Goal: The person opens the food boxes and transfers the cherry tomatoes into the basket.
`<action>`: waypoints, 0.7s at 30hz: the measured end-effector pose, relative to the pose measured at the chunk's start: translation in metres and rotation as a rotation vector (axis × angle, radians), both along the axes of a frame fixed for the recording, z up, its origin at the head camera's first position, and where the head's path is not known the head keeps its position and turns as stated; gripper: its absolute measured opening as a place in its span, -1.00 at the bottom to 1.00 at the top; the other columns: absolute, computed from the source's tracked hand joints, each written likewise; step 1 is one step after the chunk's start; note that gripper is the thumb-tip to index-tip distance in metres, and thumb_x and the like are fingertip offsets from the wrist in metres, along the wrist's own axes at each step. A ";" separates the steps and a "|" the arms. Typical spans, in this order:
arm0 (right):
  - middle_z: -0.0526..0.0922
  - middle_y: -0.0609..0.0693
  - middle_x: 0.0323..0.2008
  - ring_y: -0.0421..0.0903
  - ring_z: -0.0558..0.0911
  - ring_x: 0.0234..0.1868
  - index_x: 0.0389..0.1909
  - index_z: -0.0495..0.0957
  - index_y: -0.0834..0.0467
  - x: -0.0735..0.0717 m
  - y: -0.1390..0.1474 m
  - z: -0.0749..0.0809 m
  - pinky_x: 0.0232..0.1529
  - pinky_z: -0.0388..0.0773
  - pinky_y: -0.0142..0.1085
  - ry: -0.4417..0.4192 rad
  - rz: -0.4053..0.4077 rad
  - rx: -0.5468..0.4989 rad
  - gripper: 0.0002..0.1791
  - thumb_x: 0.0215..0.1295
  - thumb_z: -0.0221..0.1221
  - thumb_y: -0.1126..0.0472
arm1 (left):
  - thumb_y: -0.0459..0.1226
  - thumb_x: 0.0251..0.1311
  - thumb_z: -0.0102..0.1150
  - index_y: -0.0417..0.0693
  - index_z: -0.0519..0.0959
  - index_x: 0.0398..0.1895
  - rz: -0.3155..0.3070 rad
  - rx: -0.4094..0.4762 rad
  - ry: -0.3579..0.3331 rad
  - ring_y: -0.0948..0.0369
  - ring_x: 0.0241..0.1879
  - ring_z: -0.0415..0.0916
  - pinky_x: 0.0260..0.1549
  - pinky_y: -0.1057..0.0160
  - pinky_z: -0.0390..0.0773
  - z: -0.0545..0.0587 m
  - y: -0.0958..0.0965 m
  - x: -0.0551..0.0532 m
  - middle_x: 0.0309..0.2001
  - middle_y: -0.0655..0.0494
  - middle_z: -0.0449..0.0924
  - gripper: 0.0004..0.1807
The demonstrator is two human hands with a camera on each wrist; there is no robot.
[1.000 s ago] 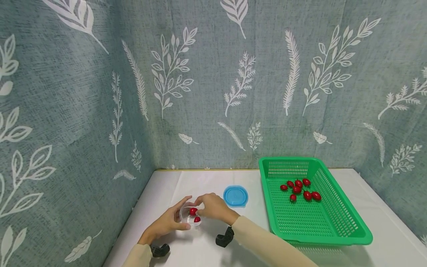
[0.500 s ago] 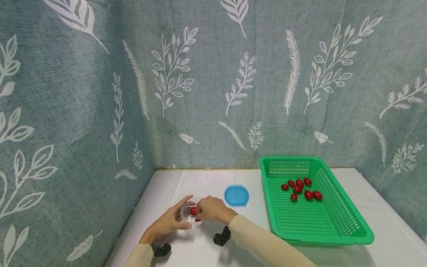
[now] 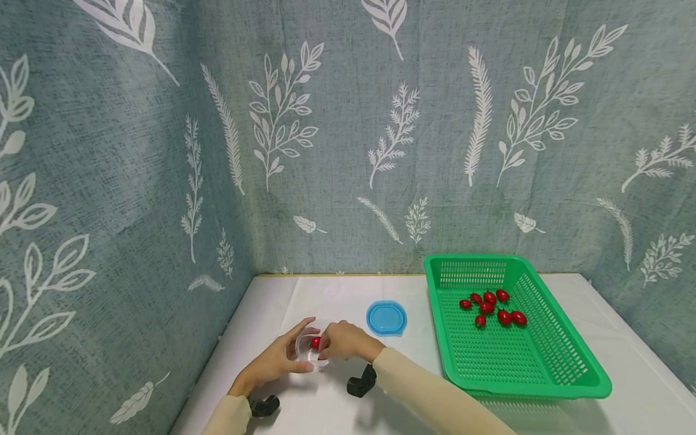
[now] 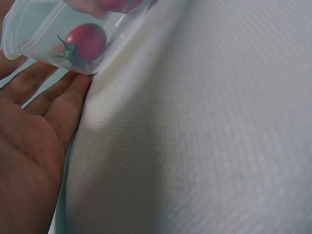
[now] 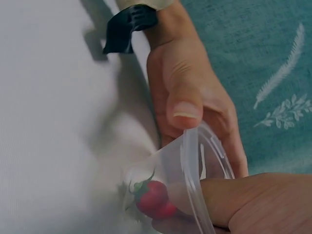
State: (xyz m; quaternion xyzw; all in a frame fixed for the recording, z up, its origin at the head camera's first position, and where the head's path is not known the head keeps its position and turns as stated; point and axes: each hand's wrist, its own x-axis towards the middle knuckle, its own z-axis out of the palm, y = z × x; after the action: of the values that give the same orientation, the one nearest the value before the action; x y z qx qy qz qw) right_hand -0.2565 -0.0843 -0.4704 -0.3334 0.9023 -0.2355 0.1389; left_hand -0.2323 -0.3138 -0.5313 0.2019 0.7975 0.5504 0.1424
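A small clear plastic container (image 5: pixel 170 158) stands tilted, its mouth facing my right hand. My left hand (image 3: pixel 275 357) grips it from the left, thumb at the near side of the rim and fingers round the far side. Inside lies a red cherry tomato (image 4: pixel 87 43) with a green stem. My right hand (image 3: pixel 349 342) reaches through the mouth, and in the right wrist view its fingertips pinch a cherry tomato (image 5: pixel 152 196) near the bottom. The fingers partly cover the tomatoes in the head view.
A blue lid (image 3: pixel 386 318) lies on the white table (image 3: pixel 326 296) behind the hands. To the right stands a green basket (image 3: pixel 495 362) holding several cherry tomatoes (image 3: pixel 487 308). Patterned grey-green cloth (image 3: pixel 337 199) hangs behind and at the sides.
My right hand has dipped from the rim deeper into the container, covering more of the tomatoes. My left hand keeps its grip on the container.
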 end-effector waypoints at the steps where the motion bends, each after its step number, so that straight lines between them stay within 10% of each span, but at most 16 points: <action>1: 0.68 -0.24 -0.45 -0.27 0.53 -0.60 -0.33 0.79 0.06 -0.001 0.000 0.000 -0.55 0.48 -0.41 -0.006 0.007 -0.011 -0.92 0.26 0.43 0.14 | -0.27 0.19 0.50 0.07 -0.08 0.69 0.005 -0.007 0.000 -0.06 0.47 0.14 0.14 0.33 0.42 0.000 0.000 0.000 0.54 -0.08 0.20 0.15; 11: 0.63 -0.27 -0.55 -0.32 0.49 -0.49 -0.48 0.71 0.06 -0.005 0.001 -0.001 -0.38 0.44 -0.41 -0.071 0.013 -0.113 -0.86 0.16 0.50 0.20 | -0.23 0.16 0.53 0.09 -0.04 0.69 0.038 -0.044 0.010 -0.09 0.46 0.10 0.23 0.05 0.36 0.000 -0.001 -0.001 0.57 -0.11 0.13 0.15; 21: 0.67 -0.25 -0.48 -0.27 0.49 -0.47 -0.43 0.79 0.05 -0.005 0.000 0.005 -0.38 0.47 -0.37 -0.041 0.001 0.063 -0.88 0.18 0.48 0.09 | -0.25 0.18 0.52 0.05 -0.07 0.69 -0.005 -0.046 0.023 -0.02 0.38 0.23 0.06 0.31 0.40 0.001 0.003 0.000 0.52 -0.10 0.25 0.15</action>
State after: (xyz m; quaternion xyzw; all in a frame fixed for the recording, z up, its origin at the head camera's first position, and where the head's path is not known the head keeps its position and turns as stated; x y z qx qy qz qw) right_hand -0.2614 -0.0840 -0.4654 -0.3244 0.9060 -0.2139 0.1680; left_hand -0.2326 -0.3112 -0.5306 0.2066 0.8112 0.5291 0.1391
